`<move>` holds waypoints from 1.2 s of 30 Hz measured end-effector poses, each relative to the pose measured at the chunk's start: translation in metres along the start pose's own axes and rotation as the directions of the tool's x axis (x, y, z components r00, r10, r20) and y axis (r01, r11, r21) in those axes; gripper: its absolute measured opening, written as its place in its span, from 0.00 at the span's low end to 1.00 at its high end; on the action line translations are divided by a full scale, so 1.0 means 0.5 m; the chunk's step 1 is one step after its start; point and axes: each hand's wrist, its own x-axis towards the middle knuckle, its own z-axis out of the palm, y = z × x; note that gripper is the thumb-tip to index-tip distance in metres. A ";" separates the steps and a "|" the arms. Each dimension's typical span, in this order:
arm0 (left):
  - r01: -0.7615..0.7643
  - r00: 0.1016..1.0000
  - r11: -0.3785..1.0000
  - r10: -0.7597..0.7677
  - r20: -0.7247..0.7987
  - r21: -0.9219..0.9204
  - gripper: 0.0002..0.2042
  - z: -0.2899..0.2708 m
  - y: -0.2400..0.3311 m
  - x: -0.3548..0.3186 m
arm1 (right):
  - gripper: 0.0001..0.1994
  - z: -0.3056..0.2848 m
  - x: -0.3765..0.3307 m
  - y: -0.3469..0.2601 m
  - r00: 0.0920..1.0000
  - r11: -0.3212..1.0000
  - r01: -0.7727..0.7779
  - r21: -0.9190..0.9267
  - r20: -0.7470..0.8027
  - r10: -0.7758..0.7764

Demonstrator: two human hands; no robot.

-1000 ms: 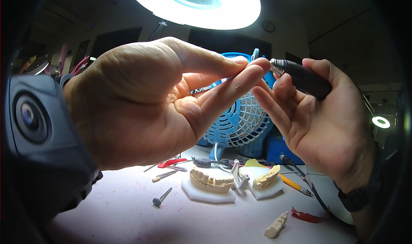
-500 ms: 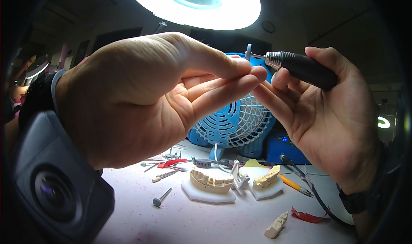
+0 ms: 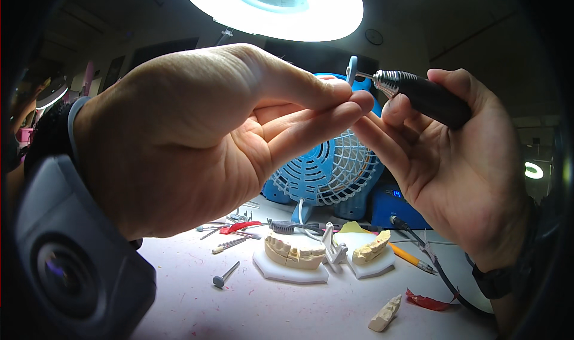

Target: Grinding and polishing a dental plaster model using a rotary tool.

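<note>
My left hand (image 3: 197,136) is raised close to the camera, its thumb and fingertips pinched together on something too small to make out. My right hand (image 3: 454,160) grips a black rotary handpiece (image 3: 418,95) with a metal nose. A small blue disc (image 3: 351,69) on the handpiece's tip sits right above my left fingertips. Below on the bench lie two tooth models (image 3: 296,251) on white bases.
A blue desk fan (image 3: 329,166) stands behind my hands, under a bright round lamp (image 3: 272,8). Loose burs (image 3: 225,274), a red scrap (image 3: 427,301), a cream tooth fragment (image 3: 385,313), a yellow pencil (image 3: 412,259) and a cable lie on the white bench (image 3: 269,310). A camera is strapped to my left wrist (image 3: 78,262).
Both hands have shifted slightly; the handpiece tip has risen so its blue disc now stands just above my left fingertips. The wrist camera has dropped lower in view.
</note>
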 end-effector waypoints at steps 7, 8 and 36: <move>0.036 0.991 0.999 -0.033 0.129 -0.021 0.14 -0.032 0.007 0.024 | 0.15 -0.020 0.024 0.005 0.998 0.998 0.054 0.030 0.024 -0.055; 0.026 0.990 1.000 -0.023 0.139 -0.015 0.14 -0.034 0.006 0.025 | 0.15 -0.020 0.022 0.005 0.998 0.998 0.058 0.032 -0.019 -0.058; 0.452 0.884 0.791 -0.459 0.088 -0.412 0.09 0.001 0.028 0.007 | 0.23 -0.005 0.007 0.006 0.984 0.989 -0.064 0.135 -0.156 0.085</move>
